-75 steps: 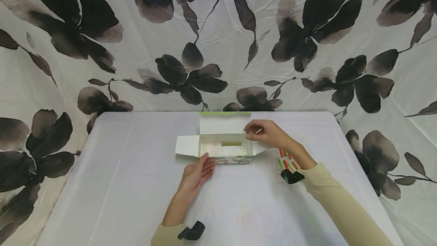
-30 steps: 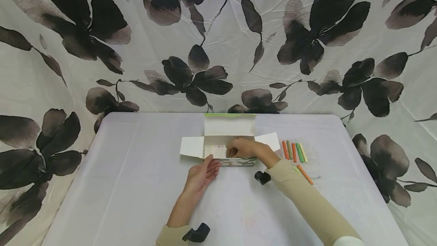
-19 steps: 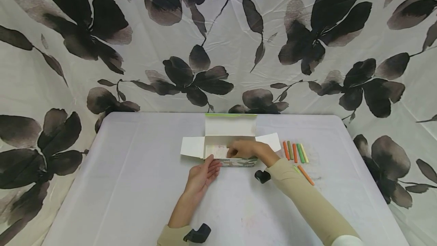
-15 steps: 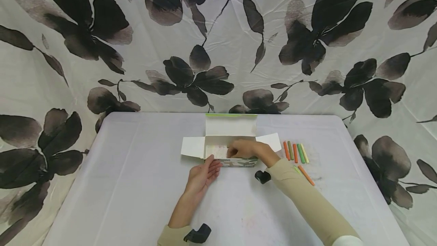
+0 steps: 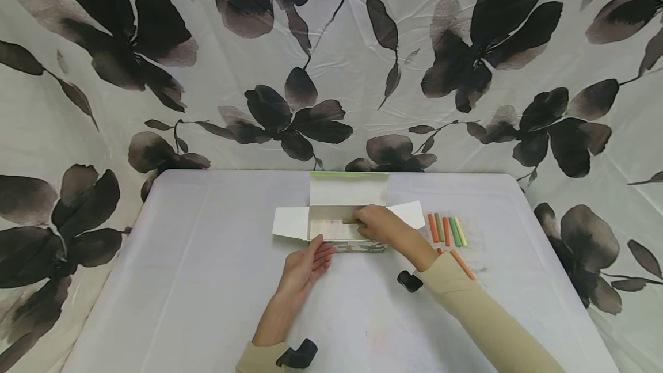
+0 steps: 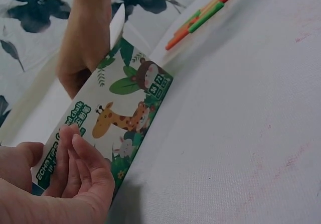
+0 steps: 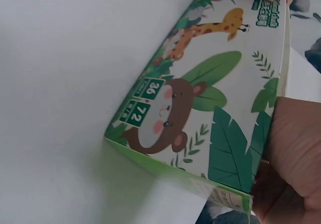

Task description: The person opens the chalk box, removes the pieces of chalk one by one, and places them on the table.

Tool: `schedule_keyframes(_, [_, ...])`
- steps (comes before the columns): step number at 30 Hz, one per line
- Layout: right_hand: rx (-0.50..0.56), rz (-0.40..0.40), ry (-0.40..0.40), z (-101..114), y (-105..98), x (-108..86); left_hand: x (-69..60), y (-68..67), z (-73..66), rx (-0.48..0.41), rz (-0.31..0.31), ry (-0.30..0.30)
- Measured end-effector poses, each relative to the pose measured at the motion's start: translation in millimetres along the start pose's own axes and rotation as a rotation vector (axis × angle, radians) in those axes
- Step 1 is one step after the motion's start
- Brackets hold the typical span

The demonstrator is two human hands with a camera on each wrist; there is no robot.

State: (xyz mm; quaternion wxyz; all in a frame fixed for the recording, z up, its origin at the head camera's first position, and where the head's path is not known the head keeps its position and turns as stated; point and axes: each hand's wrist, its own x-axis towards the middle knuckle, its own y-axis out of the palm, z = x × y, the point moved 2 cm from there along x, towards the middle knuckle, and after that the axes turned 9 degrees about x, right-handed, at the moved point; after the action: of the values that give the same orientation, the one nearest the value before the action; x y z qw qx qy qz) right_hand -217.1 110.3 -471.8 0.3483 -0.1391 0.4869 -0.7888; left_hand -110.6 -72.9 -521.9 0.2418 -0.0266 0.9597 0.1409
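An open white chalk box with printed cartoon animals stands on the table, its lid and side flaps spread. At its front left corner my left hand holds the wall, thumb at the top edge and fingers along the printed outside; the left wrist view shows this grip. My right hand reaches into the box with curled fingers. An olive chalk stick juts out left of these fingers, which appear to pinch its right end. In the right wrist view the right hand is partly behind the box, fingertips hidden.
Right of the box lies a row of coloured chalk sticks. An orange chalk stick lies nearer, with other sticks partly under the right sleeve. A floral cloth hangs behind the white table.
My right hand came from above the right flap into the box and stayed low there. Since half a second ago it has shifted slightly right and back, uncovering the olive chalk stick's left end.
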Motion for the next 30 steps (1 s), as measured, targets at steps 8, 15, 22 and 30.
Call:
schedule_keyframes(8, [-0.092, -0.052, 0.085, 6.8, 3.8, -2.4, 0.5, 0.6, -1.5, 0.010, -0.010, -0.002])
schedule_keyframes(15, [-0.128, -0.062, 0.058, 14.5, 2.6, -7.3, -0.9, 0.8, -2.2, 0.008, -0.009, 0.001])
schedule_keyframes(22, [-0.193, -0.066, -0.030, 14.6, 0.1, -6.0, -0.4, 0.6, -1.9, 0.003, -0.004, 0.004])
schedule_keyframes(30, [-0.509, -0.067, -0.135, 11.9, 11.6, 11.9, -0.7, 0.7, -2.0, -0.001, -0.010, -0.011])
